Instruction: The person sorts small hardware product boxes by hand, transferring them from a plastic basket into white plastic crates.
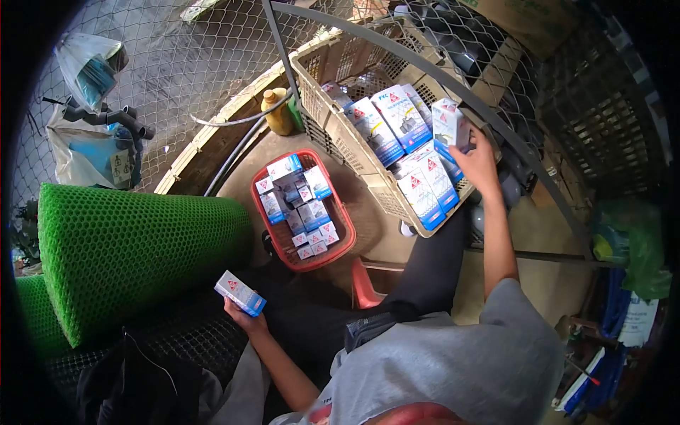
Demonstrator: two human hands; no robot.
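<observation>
My left hand [246, 316] is closed around a small white and blue box [240, 293], held low by my lap. Over the right end of the beige plastic crate [358, 170], my right hand [476, 163] grips another white and blue box [450, 126] by its side. Several larger boxes of the same print, some marked PVC [400, 117], stand and lean inside that crate. Between my hands and the fence sits a red plastic basket [343, 244] with several small white and blue boxes [312, 216] packed in it.
A large roll of green plastic mesh [142, 248] lies on the left. A yellow bottle [278, 117] stands behind the basket. Wire fencing [212, 53] with a metal frame bar runs across the back. Plastic bags [88, 152] hang at left. Part of a red stool [368, 285] shows below the crate.
</observation>
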